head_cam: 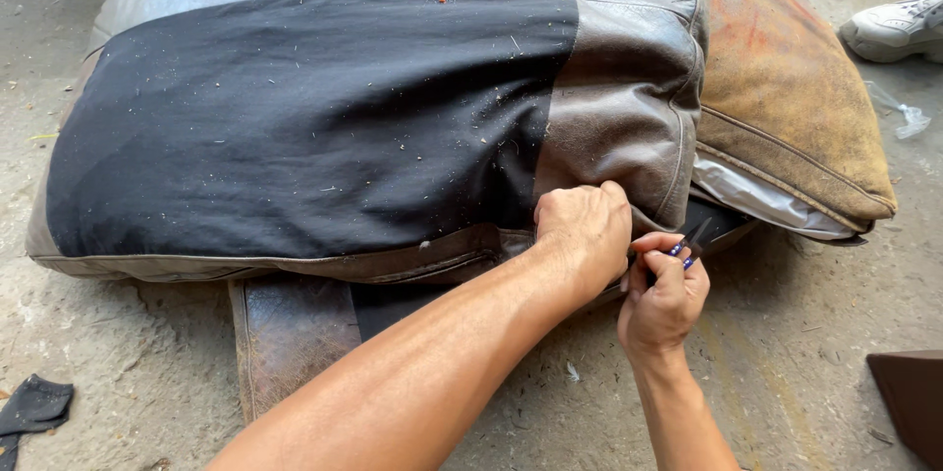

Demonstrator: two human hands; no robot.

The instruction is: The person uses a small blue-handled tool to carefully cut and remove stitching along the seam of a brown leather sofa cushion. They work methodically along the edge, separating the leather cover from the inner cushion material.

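Left hand (pixel 583 231) clenched, gripping the edge of the brown leather cushion with black fabric panel (pixel 393 108); right hand (pixel 664 300) just beside it, fingers pinching a small blue-handled cutting tool (pixel 688 245) at the seam

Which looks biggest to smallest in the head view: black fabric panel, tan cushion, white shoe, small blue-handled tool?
1. black fabric panel, widest by far.
2. tan cushion, partly hidden behind the leather cushion.
3. white shoe, cut off by the frame edge and farther away, so unsure.
4. blue-handled tool, mostly hidden in the right hand.
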